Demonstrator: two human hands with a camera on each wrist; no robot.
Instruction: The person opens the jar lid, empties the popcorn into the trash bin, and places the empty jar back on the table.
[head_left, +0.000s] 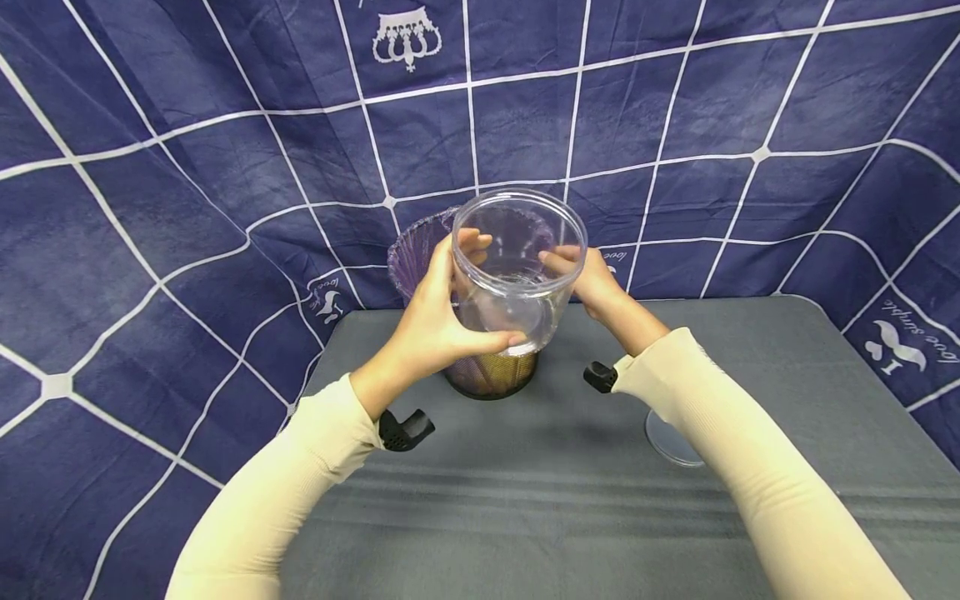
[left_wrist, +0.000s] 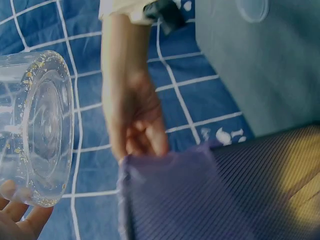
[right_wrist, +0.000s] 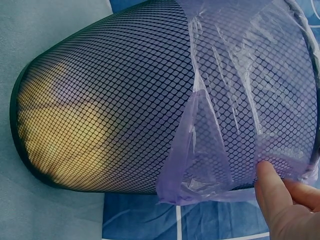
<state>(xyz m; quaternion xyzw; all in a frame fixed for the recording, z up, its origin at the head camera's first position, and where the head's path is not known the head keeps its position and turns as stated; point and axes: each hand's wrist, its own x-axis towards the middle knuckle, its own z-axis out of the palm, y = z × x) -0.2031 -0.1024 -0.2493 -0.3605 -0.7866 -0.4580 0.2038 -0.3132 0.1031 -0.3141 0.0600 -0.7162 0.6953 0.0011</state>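
My left hand (head_left: 431, 329) grips a clear round plastic tub (head_left: 517, 290), thumb low on the near side, fingers around its left side. The tub is raised and lidless, its mouth toward the head camera. In the left wrist view, small yellow and white flecks cling about the base of the tub (left_wrist: 47, 125). Behind and below it stands a black mesh wastebasket (right_wrist: 135, 115) lined with a purple plastic bag (right_wrist: 225, 65). My right hand (head_left: 591, 279) holds the basket's bag-covered rim at the right, fingers bent over it. Something yellow (right_wrist: 65, 140) shows through the lower mesh.
A clear round lid (head_left: 671, 440) lies on the grey table (head_left: 510, 508), partly behind the right sleeve. A blue curtain (head_left: 637, 108) with white lines hangs behind the table and along its sides. Each wrist carries a small black mount (head_left: 405, 431).
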